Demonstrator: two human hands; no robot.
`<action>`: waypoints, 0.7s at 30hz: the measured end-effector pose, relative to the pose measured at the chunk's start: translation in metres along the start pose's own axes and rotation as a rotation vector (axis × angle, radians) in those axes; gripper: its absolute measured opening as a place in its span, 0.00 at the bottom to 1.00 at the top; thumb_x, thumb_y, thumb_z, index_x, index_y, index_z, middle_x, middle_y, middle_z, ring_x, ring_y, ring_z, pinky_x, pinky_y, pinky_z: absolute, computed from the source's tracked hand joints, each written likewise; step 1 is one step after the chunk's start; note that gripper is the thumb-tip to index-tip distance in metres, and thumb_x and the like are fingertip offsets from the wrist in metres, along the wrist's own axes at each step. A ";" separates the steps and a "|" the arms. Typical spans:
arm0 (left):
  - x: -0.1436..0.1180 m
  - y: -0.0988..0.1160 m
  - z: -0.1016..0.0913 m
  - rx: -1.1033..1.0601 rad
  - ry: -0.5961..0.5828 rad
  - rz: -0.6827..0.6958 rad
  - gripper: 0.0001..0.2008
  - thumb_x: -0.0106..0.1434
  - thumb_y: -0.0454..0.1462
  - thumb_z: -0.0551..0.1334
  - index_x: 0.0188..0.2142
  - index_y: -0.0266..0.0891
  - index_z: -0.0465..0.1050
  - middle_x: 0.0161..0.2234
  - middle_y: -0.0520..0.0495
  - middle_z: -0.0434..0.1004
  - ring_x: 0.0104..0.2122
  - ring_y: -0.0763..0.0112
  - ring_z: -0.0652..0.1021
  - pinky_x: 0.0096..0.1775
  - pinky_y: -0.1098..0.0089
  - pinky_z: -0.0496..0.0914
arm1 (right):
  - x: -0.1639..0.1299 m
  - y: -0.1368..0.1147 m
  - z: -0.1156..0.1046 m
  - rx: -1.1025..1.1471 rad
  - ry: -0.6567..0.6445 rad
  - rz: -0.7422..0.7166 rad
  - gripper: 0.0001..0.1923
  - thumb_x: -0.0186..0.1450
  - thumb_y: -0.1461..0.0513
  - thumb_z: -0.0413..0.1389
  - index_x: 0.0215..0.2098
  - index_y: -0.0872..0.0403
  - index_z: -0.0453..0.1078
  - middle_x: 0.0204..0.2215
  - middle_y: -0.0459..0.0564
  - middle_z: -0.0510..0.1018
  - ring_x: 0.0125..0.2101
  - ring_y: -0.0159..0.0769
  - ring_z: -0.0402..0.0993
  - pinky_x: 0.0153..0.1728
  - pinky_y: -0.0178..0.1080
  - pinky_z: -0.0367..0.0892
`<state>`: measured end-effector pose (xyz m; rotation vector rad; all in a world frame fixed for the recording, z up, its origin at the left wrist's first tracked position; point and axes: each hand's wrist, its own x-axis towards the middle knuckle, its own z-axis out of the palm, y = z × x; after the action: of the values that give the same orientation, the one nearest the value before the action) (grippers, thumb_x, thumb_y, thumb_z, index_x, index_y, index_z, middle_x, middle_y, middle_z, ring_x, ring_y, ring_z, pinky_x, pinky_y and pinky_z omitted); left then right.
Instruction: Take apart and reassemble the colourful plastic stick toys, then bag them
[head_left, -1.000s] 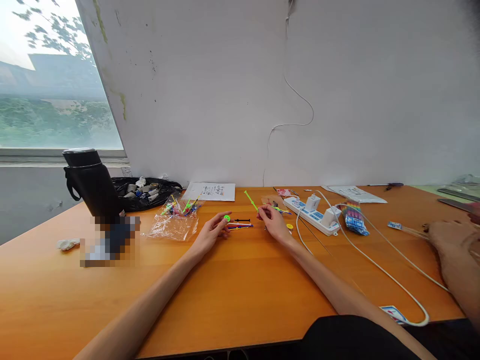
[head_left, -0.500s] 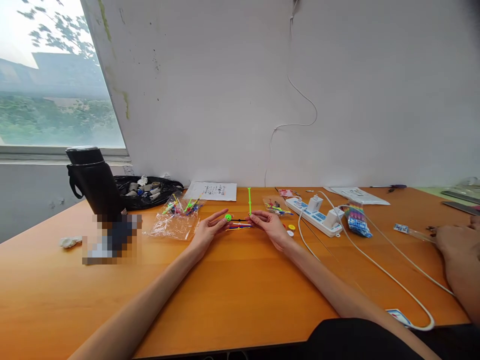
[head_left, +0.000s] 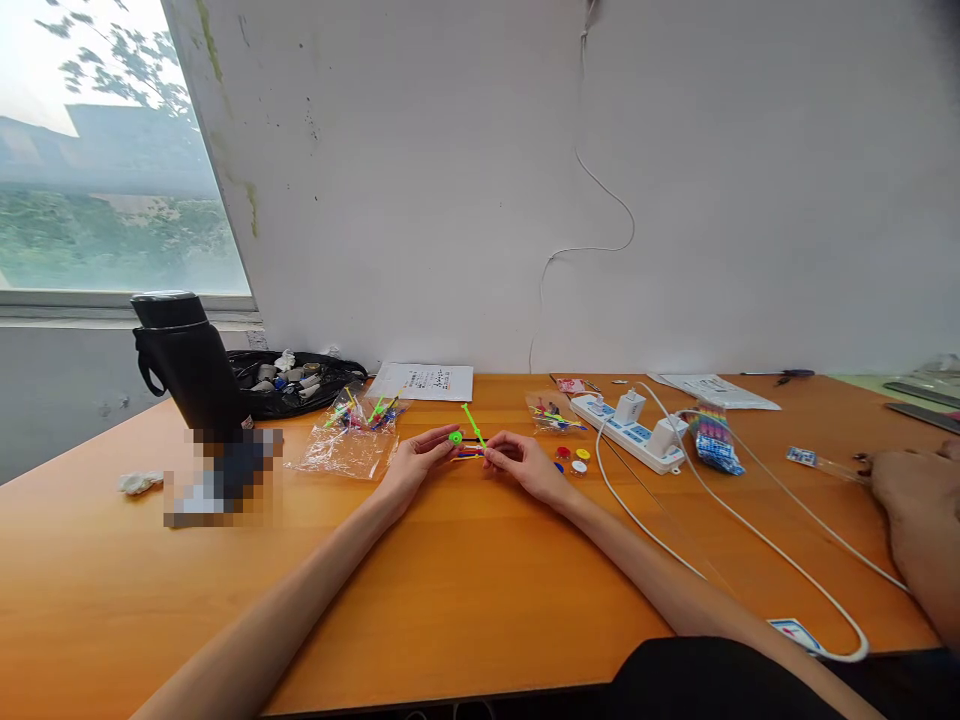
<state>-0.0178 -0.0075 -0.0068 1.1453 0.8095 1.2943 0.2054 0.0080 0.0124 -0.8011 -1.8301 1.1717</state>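
1 green stick [head_left: 472, 424], upright before, now tilts up-left, pinched in the right hand [head_left: 517, 464]; left hand [head_left: 420, 462] pinches a green disc [head_left: 455, 438].

— How are your arms lying right now?

— You have both forearms stretched forward, bare, converging toward the middle. Your left hand [head_left: 414, 463] rests low, palm turned inward, thumb and forefinger pinched together at the tips.

— And the other one?

— Your right hand [head_left: 525, 466] sits just beside it, knuckles up, fingers curled, thumb and forefinger nipped shut at the tips. The two hands' fingertips are close together, not touching; both wrists are down.
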 end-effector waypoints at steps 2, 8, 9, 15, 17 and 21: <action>0.001 -0.001 0.000 -0.001 -0.028 0.006 0.27 0.59 0.43 0.70 0.56 0.37 0.74 0.53 0.40 0.79 0.51 0.61 0.79 0.63 0.58 0.64 | -0.001 0.001 0.000 -0.007 -0.015 -0.011 0.18 0.63 0.49 0.61 0.37 0.55 0.72 0.32 0.49 0.78 0.34 0.35 0.75 0.40 0.38 0.68; 0.001 -0.001 0.000 0.020 -0.066 0.016 0.26 0.59 0.43 0.70 0.55 0.36 0.74 0.52 0.40 0.79 0.51 0.59 0.79 0.61 0.57 0.66 | -0.002 0.005 0.001 -0.013 -0.042 -0.020 0.17 0.64 0.50 0.60 0.39 0.55 0.71 0.32 0.49 0.79 0.33 0.34 0.75 0.39 0.38 0.69; 0.001 0.000 0.000 0.031 -0.066 0.016 0.27 0.58 0.43 0.71 0.55 0.37 0.74 0.52 0.40 0.79 0.52 0.59 0.79 0.61 0.57 0.66 | -0.002 0.006 0.001 -0.014 -0.044 -0.022 0.17 0.64 0.50 0.60 0.39 0.55 0.71 0.32 0.49 0.79 0.32 0.34 0.75 0.38 0.38 0.69; -0.002 0.003 0.002 0.152 -0.080 0.063 0.28 0.59 0.45 0.70 0.57 0.38 0.71 0.54 0.40 0.78 0.53 0.59 0.79 0.60 0.58 0.67 | -0.001 0.006 0.001 -0.028 -0.030 -0.008 0.18 0.64 0.49 0.60 0.39 0.56 0.72 0.32 0.49 0.79 0.32 0.34 0.75 0.37 0.38 0.69; 0.000 0.002 0.002 0.204 -0.098 0.073 0.28 0.59 0.47 0.69 0.55 0.38 0.72 0.52 0.41 0.79 0.51 0.58 0.80 0.59 0.58 0.68 | -0.002 0.004 0.001 -0.029 -0.015 0.002 0.18 0.63 0.48 0.61 0.38 0.56 0.72 0.31 0.49 0.79 0.32 0.35 0.75 0.37 0.38 0.69; 0.001 0.000 0.001 0.288 -0.169 0.082 0.26 0.59 0.48 0.69 0.53 0.38 0.74 0.53 0.41 0.79 0.50 0.57 0.80 0.57 0.58 0.70 | -0.003 0.002 0.001 -0.030 -0.011 -0.010 0.18 0.63 0.49 0.61 0.38 0.55 0.72 0.32 0.50 0.79 0.33 0.35 0.75 0.37 0.37 0.69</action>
<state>-0.0171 -0.0062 -0.0066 1.5095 0.8483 1.1528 0.2058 0.0061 0.0093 -0.8032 -1.8627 1.1470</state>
